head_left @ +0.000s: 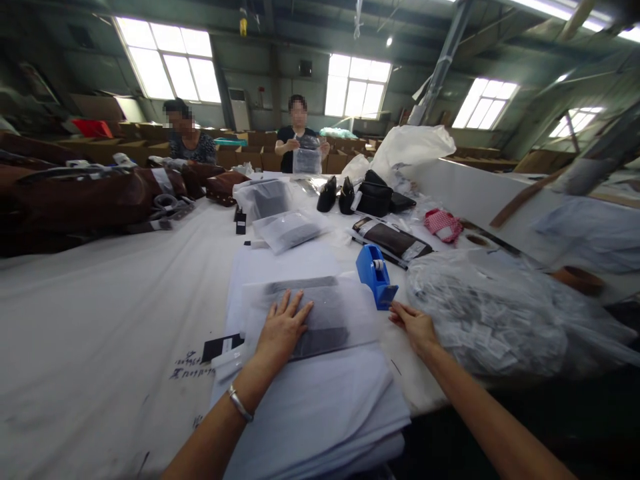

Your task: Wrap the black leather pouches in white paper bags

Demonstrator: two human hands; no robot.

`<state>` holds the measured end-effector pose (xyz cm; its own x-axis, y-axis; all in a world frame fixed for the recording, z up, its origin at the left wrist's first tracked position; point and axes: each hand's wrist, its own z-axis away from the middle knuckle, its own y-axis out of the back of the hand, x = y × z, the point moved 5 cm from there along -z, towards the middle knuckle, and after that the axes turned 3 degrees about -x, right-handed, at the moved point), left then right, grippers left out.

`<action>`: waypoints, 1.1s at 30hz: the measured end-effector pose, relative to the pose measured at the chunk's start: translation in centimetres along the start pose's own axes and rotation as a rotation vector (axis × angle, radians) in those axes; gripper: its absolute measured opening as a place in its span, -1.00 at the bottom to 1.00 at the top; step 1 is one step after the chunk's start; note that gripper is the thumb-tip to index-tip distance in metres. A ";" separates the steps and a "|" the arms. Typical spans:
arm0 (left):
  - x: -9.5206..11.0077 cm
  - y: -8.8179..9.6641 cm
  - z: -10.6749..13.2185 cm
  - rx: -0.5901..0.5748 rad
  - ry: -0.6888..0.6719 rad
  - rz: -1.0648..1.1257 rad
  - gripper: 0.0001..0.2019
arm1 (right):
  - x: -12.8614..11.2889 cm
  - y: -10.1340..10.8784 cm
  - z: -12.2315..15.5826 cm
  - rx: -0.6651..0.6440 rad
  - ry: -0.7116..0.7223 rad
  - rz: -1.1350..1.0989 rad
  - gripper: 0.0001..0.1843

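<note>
My left hand [286, 327] lies flat with its fingers spread on a dark flat item wrapped in translucent white paper [325, 317]. Beneath that package is a stack of white paper sheets [325, 407]. A black tag [220, 348] sticks out at the package's left side. My right hand [415, 327] is at the cutting end of a blue tape dispenser [373, 273], thumb and fingers pinched together. Whatever the pinch holds, perhaps a tape end, is too small to make out.
More wrapped packages [290, 230] lie farther up the table. Black bags [375, 193] and a dark brown wallet [393, 239] are beyond the dispenser. A clear plastic bag of small packets [485, 320] bulges at right. Brown leather bags [90, 200] line the left. Two people [299, 143] are across the table.
</note>
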<state>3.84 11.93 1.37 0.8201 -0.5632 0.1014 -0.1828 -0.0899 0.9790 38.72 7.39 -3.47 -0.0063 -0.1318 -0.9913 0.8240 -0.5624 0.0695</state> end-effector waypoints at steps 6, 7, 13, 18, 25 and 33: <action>-0.2 0.6 -0.2 -0.011 -0.005 0.051 -0.44 | -3.8 2.9 0.5 -0.096 0.308 0.435 -0.67; -0.3 0.8 -0.2 -0.002 -0.007 0.074 -0.44 | -5.3 2.7 1.0 -0.169 0.454 0.569 -0.71; -2.5 1.4 -0.2 0.079 0.112 0.227 -0.43 | -13.3 -1.8 4.4 -0.583 1.014 1.009 -0.71; -5.1 1.5 -0.2 0.140 0.223 0.356 -0.43 | -16.8 -10.1 7.3 -0.910 1.188 1.025 -0.79; -6.8 1.7 -0.2 0.256 0.218 0.524 -0.36 | -16.1 -23.2 7.2 -1.240 1.147 1.017 -0.72; -7.8 -0.5 0.5 0.285 0.310 0.485 -0.28 | -13.6 -31.5 6.1 -1.281 1.234 1.554 -0.78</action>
<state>-2.80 15.96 0.02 0.7188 -0.3353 0.6090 -0.6744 -0.1235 0.7280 9.35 21.90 8.56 0.5368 0.8384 0.0950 -0.3127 0.0931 0.9453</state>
